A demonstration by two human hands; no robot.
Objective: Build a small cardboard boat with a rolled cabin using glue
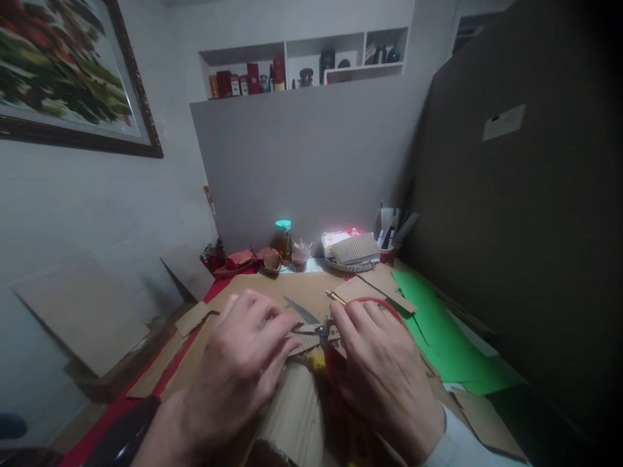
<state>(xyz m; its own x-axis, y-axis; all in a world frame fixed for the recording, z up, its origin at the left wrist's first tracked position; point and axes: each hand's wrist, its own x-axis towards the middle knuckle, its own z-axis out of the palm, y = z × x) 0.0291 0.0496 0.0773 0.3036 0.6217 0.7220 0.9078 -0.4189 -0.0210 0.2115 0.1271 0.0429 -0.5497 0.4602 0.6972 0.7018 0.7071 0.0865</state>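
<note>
My right hand (382,373) is closed around the red handles of a pair of scissors (305,312), whose blades stand apart and point left. Between the blades lies a small piece of cardboard (307,338). My left hand (246,353) pinches the left end of this piece between thumb and fingers, close to the lower blade. Under both hands, near my body, is a pale ridged block (294,415) that looks like wood. A small yellow thing (316,360) shows just below the scissors' pivot; its kind is unclear.
Brown cardboard (287,285) covers the table over a red cloth (170,373). A green sheet (448,331) lies right, beside cardboard offcuts (382,285). At the back stand a teal-lidded bottle (283,240), corrugated card (355,248) and a pen cup (388,250). Grey panels (311,162) rise behind.
</note>
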